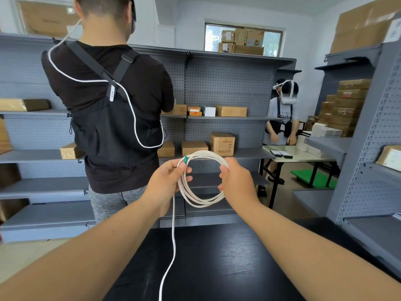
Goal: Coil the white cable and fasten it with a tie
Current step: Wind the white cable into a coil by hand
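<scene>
The white cable [201, 202] is wound into several round loops held up in the air in front of me. My left hand [168, 181] grips the left side of the coil, where a small green piece [185, 160] sits on the strands. My right hand [235, 179] holds the coil's right side with curled fingers. One loose strand of the cable hangs down from my left hand and trails past the black table [217, 263] to the bottom edge of the view. No separate tie is visible.
A person in a black shirt and vest [112, 105] stands close ahead on the left, back turned. Grey pegboard shelves [227, 88] with cardboard boxes line the back and right. Another person with a headset [282, 118] stands at a pale table [303, 157] at the right.
</scene>
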